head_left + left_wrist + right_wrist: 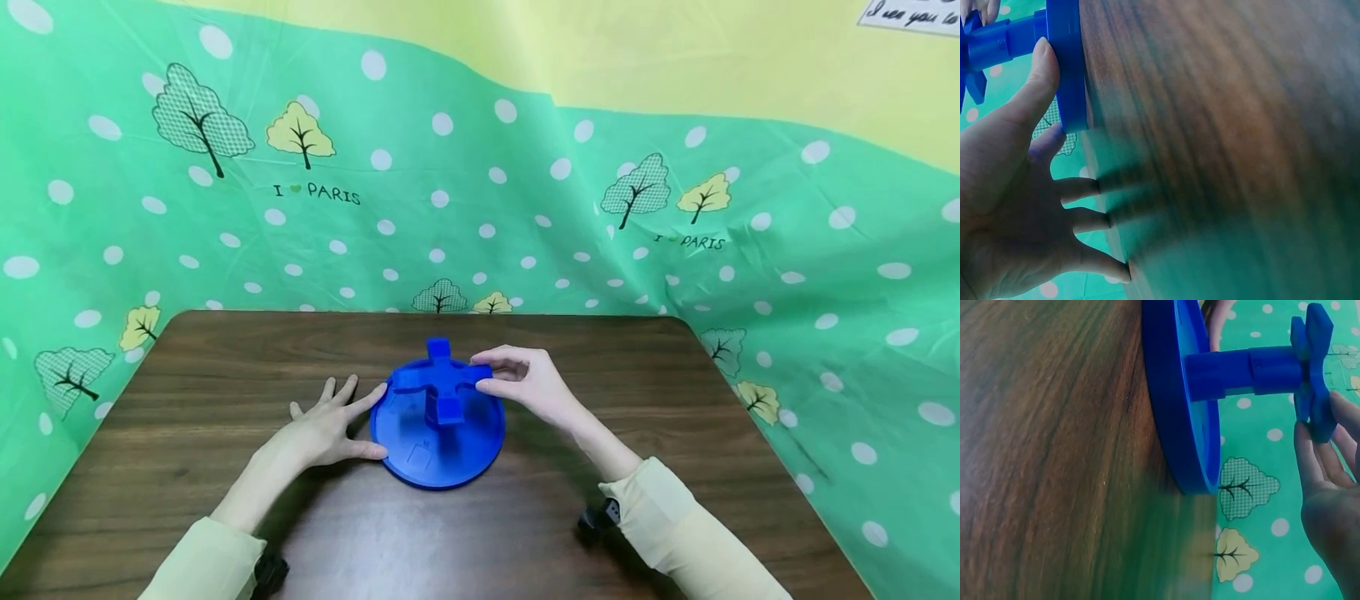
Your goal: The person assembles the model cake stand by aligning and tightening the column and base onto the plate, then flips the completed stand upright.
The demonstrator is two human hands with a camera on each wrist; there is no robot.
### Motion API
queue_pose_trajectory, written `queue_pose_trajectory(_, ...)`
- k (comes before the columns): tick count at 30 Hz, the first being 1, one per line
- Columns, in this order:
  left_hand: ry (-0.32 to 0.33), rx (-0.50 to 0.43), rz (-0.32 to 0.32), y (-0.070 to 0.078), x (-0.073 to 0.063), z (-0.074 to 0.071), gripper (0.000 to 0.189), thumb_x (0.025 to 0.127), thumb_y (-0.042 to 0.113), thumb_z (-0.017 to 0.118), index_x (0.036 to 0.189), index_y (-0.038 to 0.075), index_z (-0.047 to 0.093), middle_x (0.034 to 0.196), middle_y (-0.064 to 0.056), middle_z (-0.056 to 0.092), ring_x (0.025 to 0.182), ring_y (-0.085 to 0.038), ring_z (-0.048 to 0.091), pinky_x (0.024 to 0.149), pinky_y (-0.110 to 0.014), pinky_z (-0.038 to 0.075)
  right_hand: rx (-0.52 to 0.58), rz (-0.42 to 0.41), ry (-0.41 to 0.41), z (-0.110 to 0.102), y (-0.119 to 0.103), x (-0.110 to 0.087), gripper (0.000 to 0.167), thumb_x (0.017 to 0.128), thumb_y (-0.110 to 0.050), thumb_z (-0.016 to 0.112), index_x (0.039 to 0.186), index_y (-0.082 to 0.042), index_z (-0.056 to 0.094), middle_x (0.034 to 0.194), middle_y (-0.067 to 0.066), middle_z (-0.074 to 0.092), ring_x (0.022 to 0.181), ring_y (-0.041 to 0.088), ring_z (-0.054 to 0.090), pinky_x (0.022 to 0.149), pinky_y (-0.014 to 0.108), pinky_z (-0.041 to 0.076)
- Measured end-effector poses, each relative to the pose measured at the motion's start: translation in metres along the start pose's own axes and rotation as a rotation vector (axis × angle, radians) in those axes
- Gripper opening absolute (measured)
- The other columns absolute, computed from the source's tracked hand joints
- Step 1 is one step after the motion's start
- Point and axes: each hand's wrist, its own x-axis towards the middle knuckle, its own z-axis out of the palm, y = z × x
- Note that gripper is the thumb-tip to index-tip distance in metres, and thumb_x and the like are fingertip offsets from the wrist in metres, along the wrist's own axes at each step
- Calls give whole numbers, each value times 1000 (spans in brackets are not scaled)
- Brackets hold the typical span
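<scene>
A round blue base (442,462) with a raised rim lies flat on the brown table. From its middle rises a blue post (1244,370), topped by a cross-shaped blue piece (442,382) with several arms. My right hand (534,385) pinches the right arm of that cross between thumb and fingers, well above the base, as the right wrist view shows. At the left edge of the base, my left hand (327,425) is spread wide. Its thumb (1046,69) and index finger touch the base's rim, while the other fingertips reach down to the tabletop.
The dark wood-grain table (300,517) has rounded far corners. Behind it hangs a green and yellow cloth (465,183) with white dots and printed trees. Black wrist devices (598,518) sit at both light sleeves (660,508). A written card (911,15) shows at top right.
</scene>
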Motion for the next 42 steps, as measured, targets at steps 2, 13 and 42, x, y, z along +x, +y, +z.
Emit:
queue_pose_trajectory(2, -3, 2, -2, 0, 1, -1, 101, 82, 70, 72, 164, 29, 28, 170, -29, 16, 153, -62, 10, 99, -95, 9, -7, 4, -13, -2, -1, -2, 33, 89, -13, 81, 121, -9, 75, 122, 13, 74, 101, 20, 74, 88, 28, 62)
queue_pose_trajectory(13, -10, 11, -2, 0, 3, -6, 101, 83, 69, 72, 164, 29, 28, 170, -29, 15, 153, -61, 10, 99, -94, 11, 15, 17, -77, -5, -9, -14, 32, 89, -12, 81, 120, -10, 75, 121, 13, 73, 96, 23, 73, 85, 30, 62)
queue_pose_trajectory(42, -11, 0, -7, -2, 2, -3, 100, 83, 69, 72, 163, 29, 29, 170, -28, 15, 153, -61, 9, 100, -94, 10, -144, 14, 25, 0, -8, 23, 38, 91, -15, 79, 128, -10, 73, 123, 10, 75, 98, 19, 69, 82, 23, 60)
